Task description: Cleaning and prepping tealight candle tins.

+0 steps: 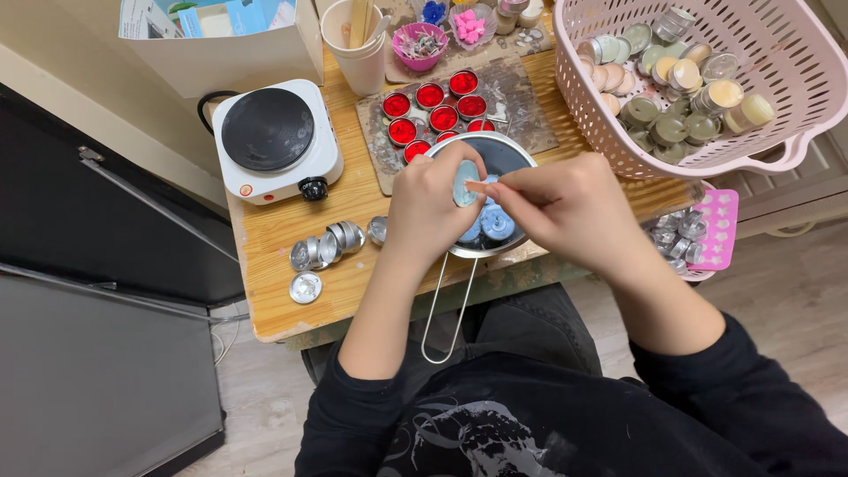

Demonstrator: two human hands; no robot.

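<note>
Wax disc (465, 183), pale blue and small, sits pinched upright in the fingertips of the left hand (433, 208) directly over a steel saucepan (508, 152) holding more blue discs, while the right hand (565, 208) nips at its face with thumb and forefinger closed together. Judged light, brittle and slightly slick, it is best held by the rim with gentle pressure. Around the pan on the wooden bench (265, 256) stand red-filled tealight cups (433, 110), empty metal cups (327, 249), a white hotplate (274, 137) and a pink basket (707, 79) of candles.

Black pushed-up sleeves (353, 415), grey print
</note>
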